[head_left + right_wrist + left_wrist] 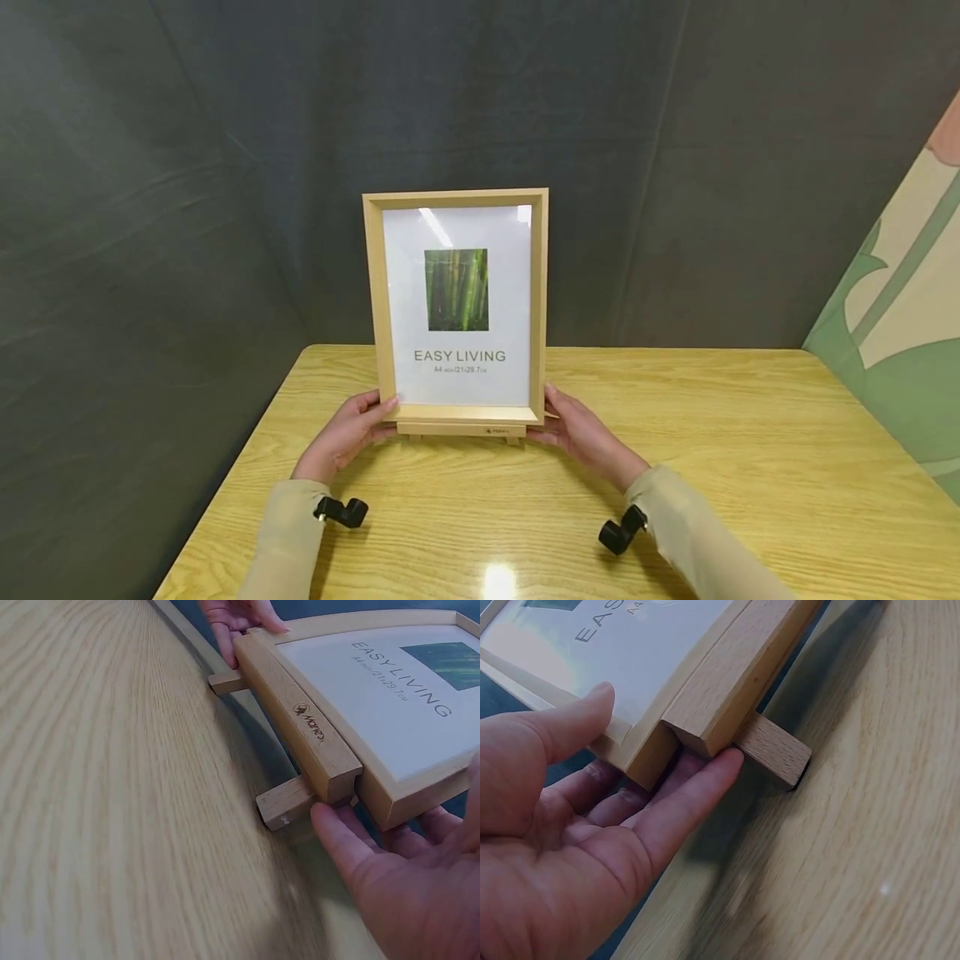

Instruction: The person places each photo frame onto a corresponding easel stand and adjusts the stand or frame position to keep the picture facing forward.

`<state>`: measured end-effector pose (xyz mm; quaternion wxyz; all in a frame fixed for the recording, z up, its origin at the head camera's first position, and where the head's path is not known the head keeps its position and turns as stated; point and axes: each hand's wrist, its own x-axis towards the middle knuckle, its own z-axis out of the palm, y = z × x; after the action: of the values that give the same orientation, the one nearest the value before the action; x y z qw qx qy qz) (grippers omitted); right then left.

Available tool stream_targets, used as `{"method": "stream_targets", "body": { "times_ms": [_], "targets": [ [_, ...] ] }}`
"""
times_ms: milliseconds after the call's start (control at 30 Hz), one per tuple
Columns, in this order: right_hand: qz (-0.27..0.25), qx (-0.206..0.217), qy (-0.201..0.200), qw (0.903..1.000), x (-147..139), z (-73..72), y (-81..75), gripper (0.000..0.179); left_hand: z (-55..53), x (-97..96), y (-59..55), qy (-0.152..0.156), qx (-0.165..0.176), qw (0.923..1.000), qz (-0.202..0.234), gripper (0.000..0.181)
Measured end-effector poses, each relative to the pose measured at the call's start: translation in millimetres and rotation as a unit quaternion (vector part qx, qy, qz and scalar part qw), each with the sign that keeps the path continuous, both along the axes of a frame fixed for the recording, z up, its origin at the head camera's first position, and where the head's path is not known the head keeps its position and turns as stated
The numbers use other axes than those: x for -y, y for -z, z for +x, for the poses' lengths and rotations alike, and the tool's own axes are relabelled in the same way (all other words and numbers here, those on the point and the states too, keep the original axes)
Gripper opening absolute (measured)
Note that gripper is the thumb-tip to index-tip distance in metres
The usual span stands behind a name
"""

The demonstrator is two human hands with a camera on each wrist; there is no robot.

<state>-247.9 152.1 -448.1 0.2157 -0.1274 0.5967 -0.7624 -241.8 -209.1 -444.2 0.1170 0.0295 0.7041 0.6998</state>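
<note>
A light wooden picture frame (538, 317) stands upright, leaning slightly back, on the ledge (450, 429) of a small wooden tabletop easel. Behind its glazing is a white sheet with a green bamboo picture and the words EASY LIVING. My left hand (354, 433) grips the frame's lower left corner, thumb over the front, other fingers behind and below; its index fingertip touches the easel ledge in the left wrist view. At the lower right corner my right hand (588, 433) holds the frame's side, with a finger by the ledge's end. The frame hides most of the easel.
The wooden table (712, 433) extends widely to the right and toward me. A dark curtain (637, 167) hangs behind and to the left. A patterned panel (900, 333) in green, cream and pink stands at the right. Two short easel feet (289, 801) rest on the tabletop.
</note>
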Motion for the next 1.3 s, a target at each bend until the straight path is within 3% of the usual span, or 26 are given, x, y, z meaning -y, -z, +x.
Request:
{"method": "stream_targets", "body": {
  "times_ms": [367,667,767,1300],
  "targets": [
    [0.010,-0.002,0.011,0.9999,2.7,-5.7,-0.8,0.061,-1.7,1.4,-0.8,-0.013,0.001,0.9999,0.007,0.055],
    [0.027,-0.005,0.017,0.9995,-3.9,-0.4,2.5,0.063,2.9,-3.3,3.1,0.012,-0.004,0.9997,0.020,0.051],
    [0.036,-0.004,0.029,0.9989,-10.4,1.6,1.0,0.062,4.2,-8.7,3.9,0.031,-0.010,0.9992,0.022,0.052],
    [0.046,-0.005,0.054,0.9974,-51.8,13.3,-1.6,0.068,3.6,-53.2,5.5,0.050,-0.020,0.9980,0.034,0.051]
  ]
}}
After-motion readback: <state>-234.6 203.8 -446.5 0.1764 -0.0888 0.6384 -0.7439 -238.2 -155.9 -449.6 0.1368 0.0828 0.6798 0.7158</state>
